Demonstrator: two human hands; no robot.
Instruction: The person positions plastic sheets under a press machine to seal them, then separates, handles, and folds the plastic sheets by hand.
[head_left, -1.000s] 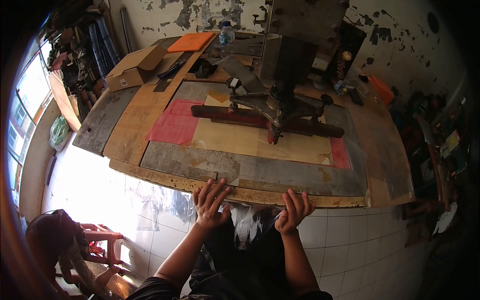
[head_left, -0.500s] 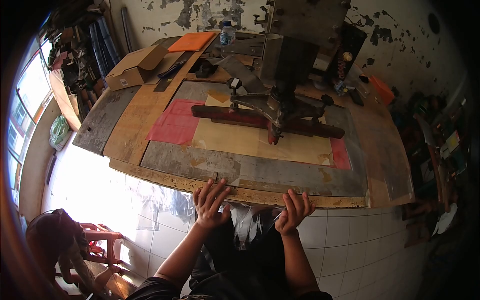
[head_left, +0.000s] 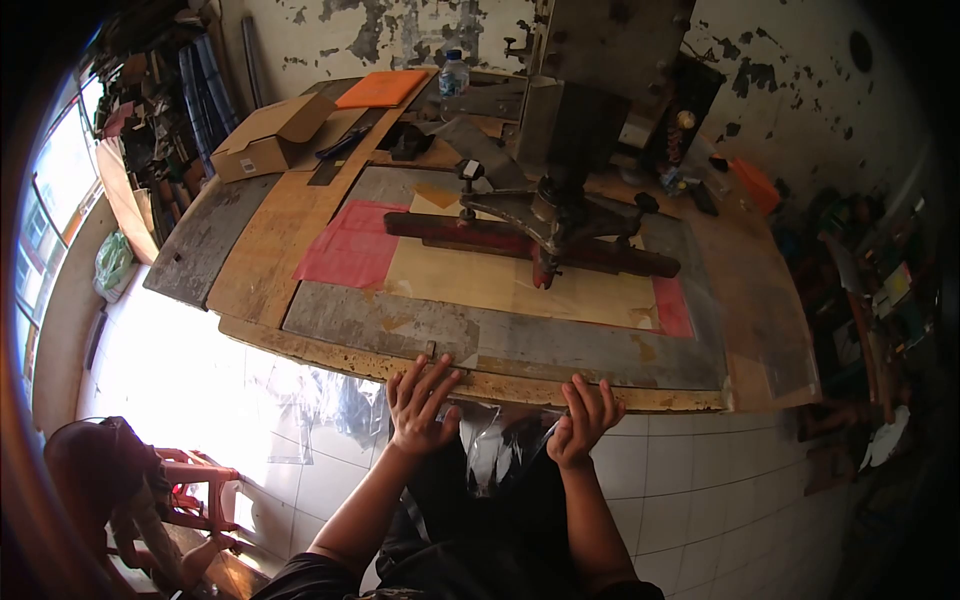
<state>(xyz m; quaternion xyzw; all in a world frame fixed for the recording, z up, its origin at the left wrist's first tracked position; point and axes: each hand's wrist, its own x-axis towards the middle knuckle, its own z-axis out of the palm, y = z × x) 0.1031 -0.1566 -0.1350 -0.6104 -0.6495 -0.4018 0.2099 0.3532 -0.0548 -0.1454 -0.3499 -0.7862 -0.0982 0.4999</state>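
My left hand (head_left: pixel 423 405) rests at the front edge of the worktable (head_left: pixel 600 398), its fingers spread and holding nothing I can see. Farther right, my right hand (head_left: pixel 585 420) touches the same edge, with its fingers stretched upward and its thumb bent inward. Clear plastic (head_left: pixel 495 445) lies over my lap between the hands, and its border comes close to my right thumb. Beyond my fingers, a press with a long dark red bar (head_left: pixel 470 235) stands over a yellow sheet (head_left: pixel 450 280) and a pink sheet (head_left: pixel 350 245).
A cardboard box (head_left: pixel 260 145), an orange folder (head_left: pixel 380 89) and a water bottle (head_left: pixel 453 75) are at the back of the table. At lower left, a person (head_left: pixel 100 480) sits beside a red stool (head_left: pixel 205 485). More plastic (head_left: pixel 340 410) shows below the table edge.
Both hands keep almost the same place at the table edge. The view has shifted slightly, and the person at lower left has moved a little. The press looks unchanged.
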